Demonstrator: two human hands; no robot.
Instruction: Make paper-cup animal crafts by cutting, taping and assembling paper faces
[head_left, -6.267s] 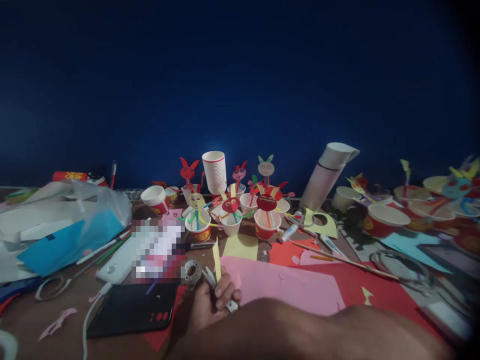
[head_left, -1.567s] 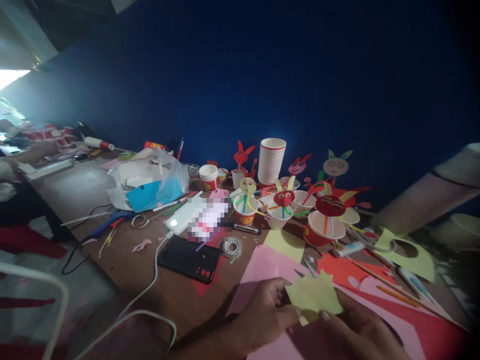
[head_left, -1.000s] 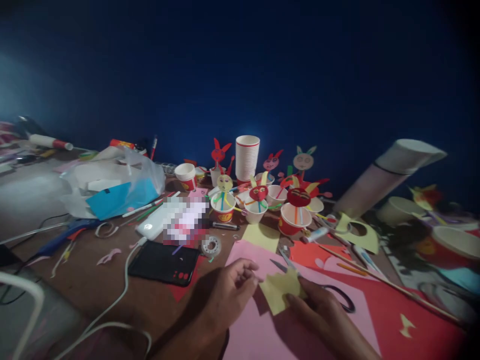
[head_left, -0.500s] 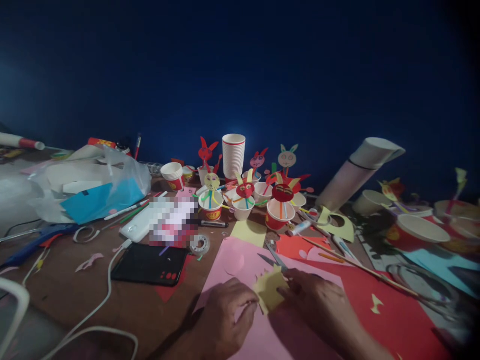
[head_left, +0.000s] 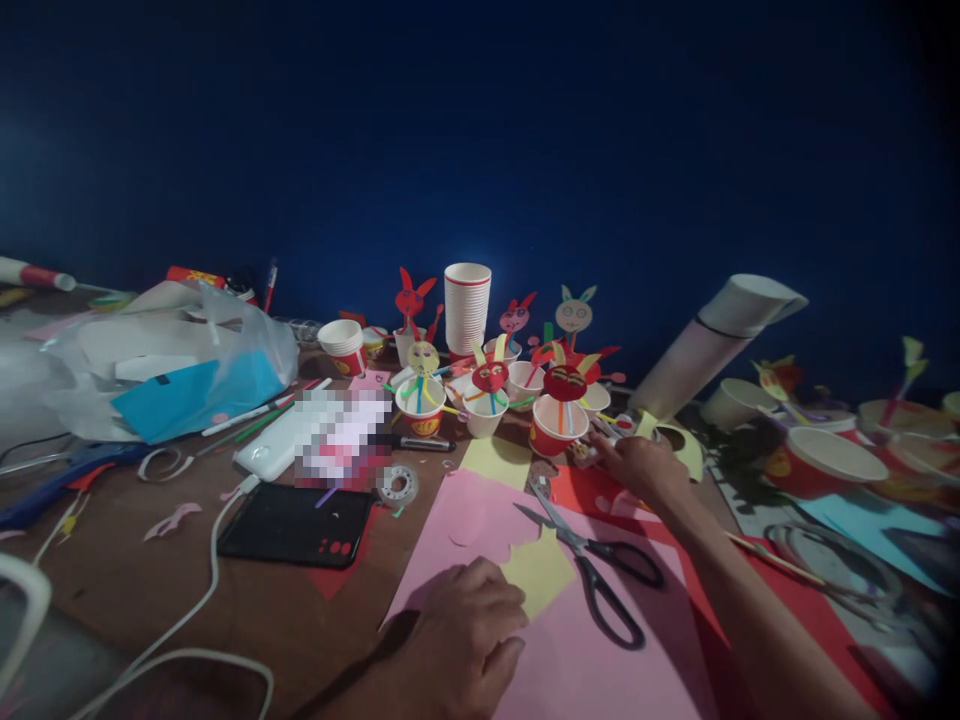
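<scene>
My left hand (head_left: 472,625) rests on the pink sheet (head_left: 540,660), its curled fingers closed at the left edge of a jagged yellow paper piece (head_left: 541,572). Black-handled scissors (head_left: 592,560) lie with parted blades just right of that piece. Farther up, my right hand (head_left: 637,462) reaches over the red and orange paper, beside a red cup (head_left: 559,425) holding a red horned paper face (head_left: 566,384). Its fingertips are among small items there; whether they grip something I cannot make out.
Several cups with paper figures stand behind, around a tall cup stack (head_left: 467,310). A black phone (head_left: 296,525), tape roll (head_left: 397,487) and marker (head_left: 420,443) lie left. A white roll (head_left: 712,345) leans at right; a blue glue gun (head_left: 67,480) lies far left.
My right hand has left the yellow paper and moved up and right toward the cups. The scissors now show fully. My left hand has shifted slightly right.
</scene>
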